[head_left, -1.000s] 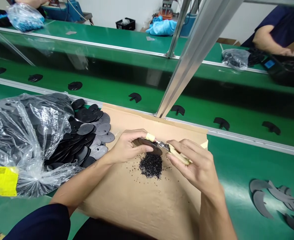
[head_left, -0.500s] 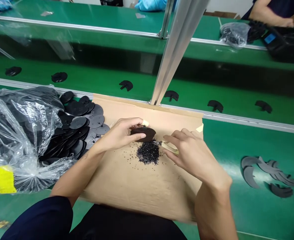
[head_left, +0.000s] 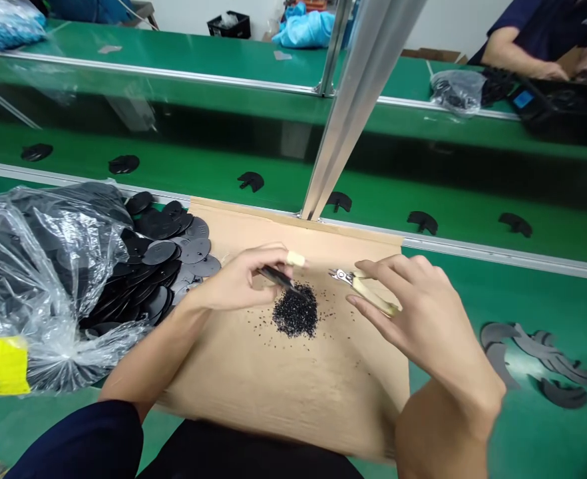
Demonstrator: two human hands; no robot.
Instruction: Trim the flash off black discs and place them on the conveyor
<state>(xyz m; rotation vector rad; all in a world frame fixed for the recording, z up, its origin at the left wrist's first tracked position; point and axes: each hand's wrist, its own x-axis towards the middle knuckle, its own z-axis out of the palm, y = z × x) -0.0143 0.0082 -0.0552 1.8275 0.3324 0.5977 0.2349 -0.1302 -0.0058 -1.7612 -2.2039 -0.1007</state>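
Note:
My left hand [head_left: 246, 276] grips a black disc [head_left: 279, 278], which is tilted nearly edge-on above a heap of small black bits [head_left: 296, 311]. A pale wrap covers one of its fingertips. Off to the right of the heap, my right hand [head_left: 413, 306] is closed round the pale handles of small cutters [head_left: 373, 296]. Their metal jaws point left and look apart, with nothing between them. Brown cardboard [head_left: 273, 386] lies under the heap and both hands.
On the left, a clear plastic bag [head_left: 48, 253] spills many black discs [head_left: 158, 253]. Grey curved pieces [head_left: 548, 352] lie at the right. Black parts [head_left: 251, 180] rest on the green strip behind a metal post [head_left: 346, 113]. A person's arms [head_left: 518, 60] show at the back right.
My right hand has drawn the cutters away from the disc, to the right. The disc has turned from showing its face to nearly edge-on. The camera view has shifted slightly.

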